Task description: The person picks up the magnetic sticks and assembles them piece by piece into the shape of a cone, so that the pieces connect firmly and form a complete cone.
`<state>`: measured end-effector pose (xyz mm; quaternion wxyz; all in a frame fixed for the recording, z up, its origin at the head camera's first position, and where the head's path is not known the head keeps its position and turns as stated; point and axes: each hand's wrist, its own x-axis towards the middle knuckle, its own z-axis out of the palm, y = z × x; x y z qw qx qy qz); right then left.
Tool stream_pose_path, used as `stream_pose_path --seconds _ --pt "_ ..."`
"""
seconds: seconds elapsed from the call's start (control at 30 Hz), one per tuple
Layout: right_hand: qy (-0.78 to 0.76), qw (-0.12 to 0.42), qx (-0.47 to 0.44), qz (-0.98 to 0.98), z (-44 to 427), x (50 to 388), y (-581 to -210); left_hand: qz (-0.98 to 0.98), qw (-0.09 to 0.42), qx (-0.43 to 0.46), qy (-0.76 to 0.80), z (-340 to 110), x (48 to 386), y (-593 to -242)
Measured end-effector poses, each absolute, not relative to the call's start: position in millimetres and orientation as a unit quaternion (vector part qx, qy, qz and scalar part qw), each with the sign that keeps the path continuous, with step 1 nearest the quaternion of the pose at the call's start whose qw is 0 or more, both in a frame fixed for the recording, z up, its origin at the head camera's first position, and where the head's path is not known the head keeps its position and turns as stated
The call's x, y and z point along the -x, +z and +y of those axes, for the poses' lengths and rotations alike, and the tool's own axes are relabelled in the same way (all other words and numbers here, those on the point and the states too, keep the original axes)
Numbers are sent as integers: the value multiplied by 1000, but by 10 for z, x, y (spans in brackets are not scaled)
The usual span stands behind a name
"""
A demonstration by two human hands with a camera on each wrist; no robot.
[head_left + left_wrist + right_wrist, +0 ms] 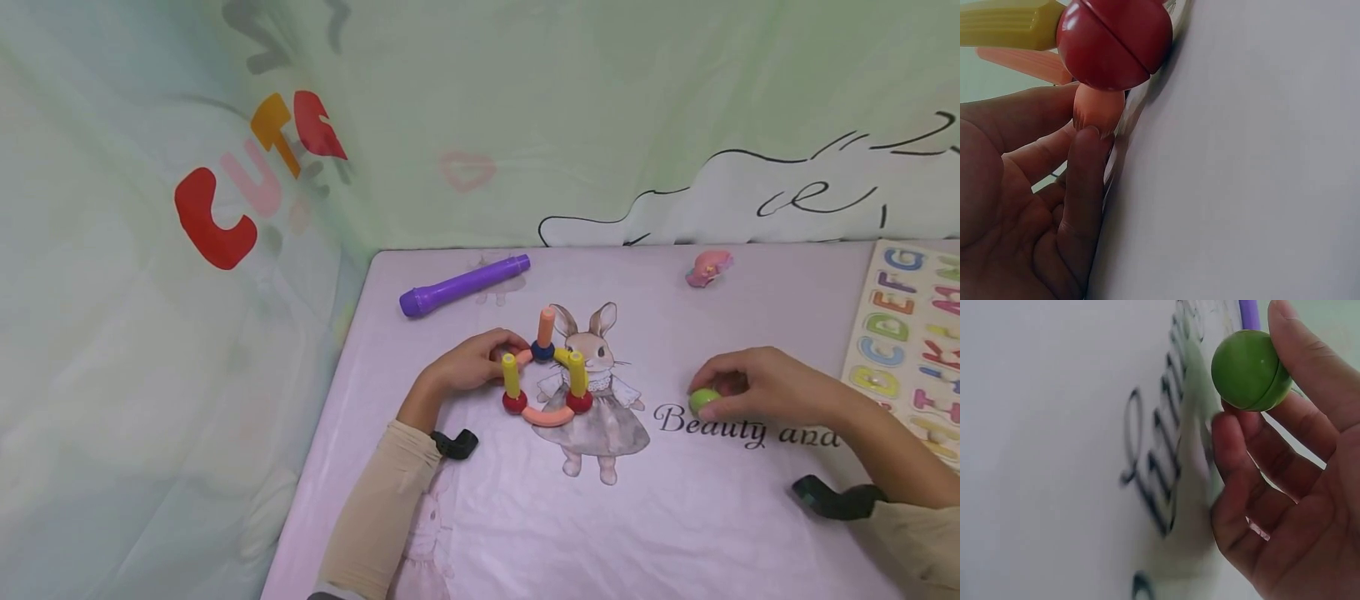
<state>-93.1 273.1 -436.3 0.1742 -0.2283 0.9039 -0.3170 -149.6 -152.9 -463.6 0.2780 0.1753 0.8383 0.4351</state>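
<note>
A ring built of curved rods and balls (547, 415) lies on the table, with one orange and two yellow rods standing up from its one blue and two red balls. My left hand (474, 360) pinches a curved orange rod (1099, 109) on the ring's left side, beside a red ball (1116, 44). Off to the right, my right hand (780, 387) holds a green ball (1250, 370) between thumb and fingers, close above the tablecloth lettering. A thin seam runs round the green ball.
A purple microphone-shaped tube (465, 286) lies at the back left. At the back stands a small pink toy (708, 268). An alphabet puzzle board (885, 333) occupies the right edge. Fabric walls (600, 125) border the table (480, 525) behind and at left.
</note>
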Motion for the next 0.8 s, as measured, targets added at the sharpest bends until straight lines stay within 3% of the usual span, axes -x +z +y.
stream_pose_path --seconds 0.3,0.57,0.8 --pt "-353 179 242 886 2447 1027 -4184 842 278 -176 428 -1534 1508 -4653" --pt "-392 109 297 864 2131 1128 -4038 838 276 -177 436 -1535 1504 -4659" --pt "-414 107 300 853 1830 1229 -3815 837 277 -175 438 -1543 1502 -4672"
